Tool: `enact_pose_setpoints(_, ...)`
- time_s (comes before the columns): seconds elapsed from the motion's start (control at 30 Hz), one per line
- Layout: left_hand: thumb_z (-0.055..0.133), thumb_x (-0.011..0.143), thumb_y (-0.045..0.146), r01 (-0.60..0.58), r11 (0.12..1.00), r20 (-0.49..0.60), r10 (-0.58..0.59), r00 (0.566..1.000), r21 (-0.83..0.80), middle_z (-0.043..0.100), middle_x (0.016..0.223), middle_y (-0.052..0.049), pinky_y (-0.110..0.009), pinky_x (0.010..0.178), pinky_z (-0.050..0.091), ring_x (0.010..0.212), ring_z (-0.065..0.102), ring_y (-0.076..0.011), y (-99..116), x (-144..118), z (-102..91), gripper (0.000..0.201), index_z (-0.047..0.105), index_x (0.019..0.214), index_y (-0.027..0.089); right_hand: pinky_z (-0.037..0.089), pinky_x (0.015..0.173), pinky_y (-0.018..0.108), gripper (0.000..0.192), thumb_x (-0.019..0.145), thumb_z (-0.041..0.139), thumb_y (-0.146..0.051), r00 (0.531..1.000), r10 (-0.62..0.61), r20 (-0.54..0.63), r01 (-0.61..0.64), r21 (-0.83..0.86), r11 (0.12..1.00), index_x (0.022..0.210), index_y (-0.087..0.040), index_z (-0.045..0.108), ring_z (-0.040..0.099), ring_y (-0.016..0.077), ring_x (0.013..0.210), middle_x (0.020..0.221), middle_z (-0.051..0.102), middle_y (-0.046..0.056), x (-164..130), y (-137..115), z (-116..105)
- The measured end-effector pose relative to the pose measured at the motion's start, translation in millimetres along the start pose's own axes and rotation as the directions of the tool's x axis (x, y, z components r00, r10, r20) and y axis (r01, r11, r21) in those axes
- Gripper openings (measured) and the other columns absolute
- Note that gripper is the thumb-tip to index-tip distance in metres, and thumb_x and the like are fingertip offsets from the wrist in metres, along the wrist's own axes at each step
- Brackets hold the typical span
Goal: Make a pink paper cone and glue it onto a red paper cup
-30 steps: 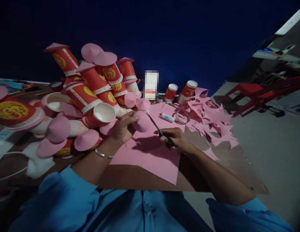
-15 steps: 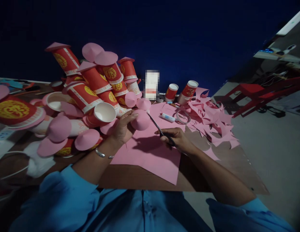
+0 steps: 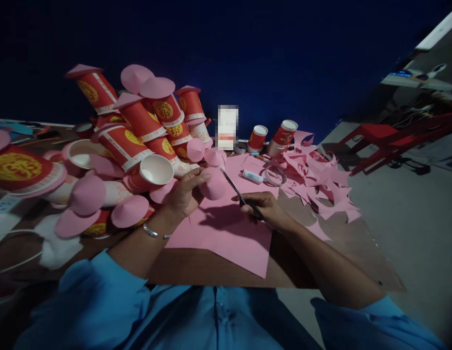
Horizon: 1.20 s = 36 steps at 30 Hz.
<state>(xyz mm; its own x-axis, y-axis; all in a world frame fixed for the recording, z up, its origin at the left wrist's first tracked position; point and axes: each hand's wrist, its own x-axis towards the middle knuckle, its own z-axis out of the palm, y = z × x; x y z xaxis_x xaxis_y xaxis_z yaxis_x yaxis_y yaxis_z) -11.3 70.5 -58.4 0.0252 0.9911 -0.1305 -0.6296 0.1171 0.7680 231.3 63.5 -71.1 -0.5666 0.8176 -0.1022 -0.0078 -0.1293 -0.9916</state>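
Observation:
My left hand [image 3: 184, 194] holds a small pink paper cone [image 3: 214, 185] above a large pink paper sheet [image 3: 226, 228] lying on the brown table [image 3: 197, 267]. My right hand [image 3: 264, 210] grips a pair of dark scissors [image 3: 240, 195], blades pointing up-left towards the cone, tips just beside it. The blades look closed or nearly so. A silver bracelet sits on my left wrist.
A pile of red paper cups [image 3: 138, 131] with pink cone lids fills the left of the table. Pink paper offcuts [image 3: 321, 187] lie at right. A glue tube [image 3: 252, 176], a tape ring [image 3: 274, 176], two upright cups [image 3: 284, 136] and a red chair [image 3: 386, 138] stand beyond.
Almost nothing has moved. My left hand shifted the pink cone very slightly; the scissors and right hand stay in the same place.

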Motion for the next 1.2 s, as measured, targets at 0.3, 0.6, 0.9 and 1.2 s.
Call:
enact_pose_setpoints(0.3, 0.097, 0.053, 0.02, -0.002, 1.0, -0.01, 0.002, 1.0, -0.003, 0.065, 0.071, 0.004, -0.02, 0.061, 0.048, 0.065, 0.055, -0.0087, 1.6, -1.4, 3.7, 0.034, 0.069, 0.072, 0.018, 0.042, 0.044, 0.02, 0.063, 0.071, 0.094, -0.058, 1.0, 0.005, -0.012, -0.005, 0.013, 1.0, 0.115, -0.014, 0.083, 0.051, 0.0079, 0.047, 0.058, 0.061, -0.003, -0.3, -0.1, 0.8)
enact_pose_setpoints(0.6, 0.1, 0.052, 0.021, 0.028, 1.0, 0.028, -0.028, 0.999, -0.005, 0.065, 0.068, 0.004, -0.017, 0.062, 0.049, 0.064, 0.056, -0.0073, 2.0, -3.2, 4.6, 0.035, 0.07, 0.071, 0.016, 0.04, 0.044, 0.019, 0.063, 0.07, 0.094, -0.057, 1.0, 0.0, -0.006, 0.0, 0.01, 1.0, 0.115, -0.014, 0.083, 0.05, 0.0075, 0.048, 0.057, 0.061, -0.004, -0.3, -1.0, 1.1)
enact_pose_setpoints(0.9, 0.099, 0.057, 0.023, 0.02, 0.999, 0.06, -0.023, 0.998, 0.045, 0.067, 0.07, 0.003, -0.018, 0.064, 0.048, 0.065, 0.057, -0.0079, 1.2, -2.0, 1.9, 0.034, 0.07, 0.073, 0.015, 0.041, 0.044, 0.019, 0.058, 0.072, 0.094, -0.055, 1.0, -0.005, -0.003, 0.005, 0.009, 1.0, 0.113, -0.015, 0.084, 0.051, 0.0075, 0.048, 0.059, 0.062, -0.003, -0.7, -1.0, 1.3)
enact_pose_setpoints(1.2, 0.098, 0.058, 0.023, 0.027, 0.998, 0.063, -0.03, 0.998, 0.051, 0.067, 0.071, 0.003, -0.019, 0.066, 0.047, 0.066, 0.057, -0.0085, 1.3, -2.4, 1.4, 0.033, 0.07, 0.073, 0.015, 0.041, 0.042, 0.019, 0.059, 0.076, 0.091, -0.057, 0.999, -0.026, 0.022, 0.026, -0.01, 1.0, 0.116, -0.014, 0.082, 0.05, 0.0077, 0.048, 0.056, 0.06, -0.004, 0.3, 1.5, 0.2)
